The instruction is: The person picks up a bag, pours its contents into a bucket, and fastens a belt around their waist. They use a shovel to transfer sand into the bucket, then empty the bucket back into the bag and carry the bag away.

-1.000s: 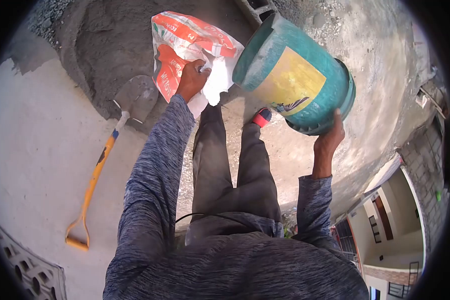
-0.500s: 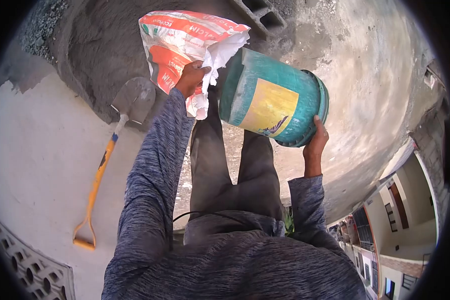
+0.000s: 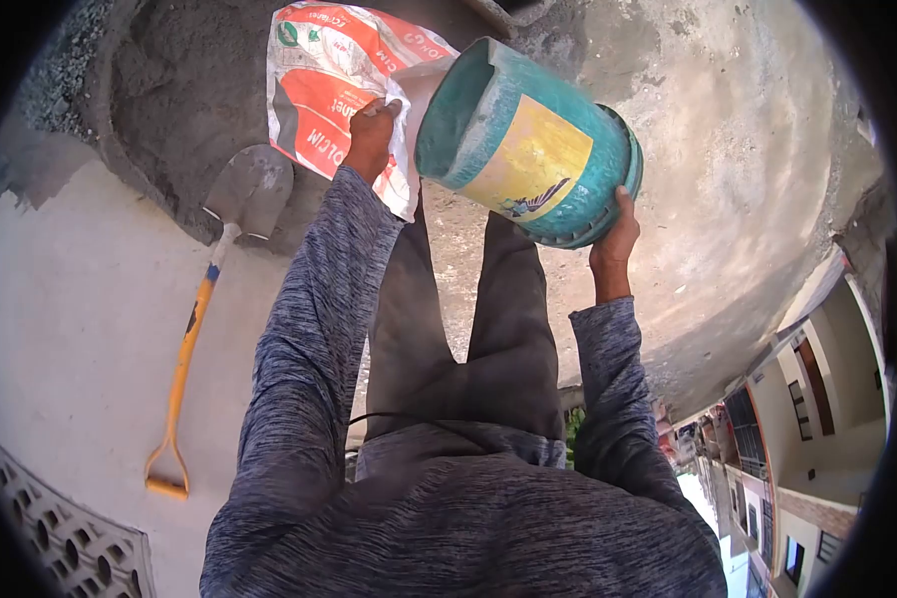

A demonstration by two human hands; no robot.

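Observation:
A white and orange cement bag [image 3: 314,90] hangs at the upper middle, its torn edge gripped by my left hand [image 3: 372,140]. Just to its right is a green bucket [image 3: 578,149] with a yellow label, tipped on its side with its mouth facing the bag. My right hand [image 3: 616,242] holds the bucket at its ribbed end, fingers partly hidden behind it. The bucket's mouth is beside the bag's torn edge; whether they touch I cannot tell.
A shovel [image 3: 194,319] with a yellow handle lies at left, its blade on the edge of a grey powdery pile [image 3: 169,90]. Gravel [image 3: 55,90] is at the upper left. A perforated block panel [image 3: 70,538] stands lower left, and buildings [image 3: 817,399] show at right.
The bucket has moved up and left, and its mouth now shows more. The bag has shifted up and slightly left with my left hand, and more of its printed side faces me.

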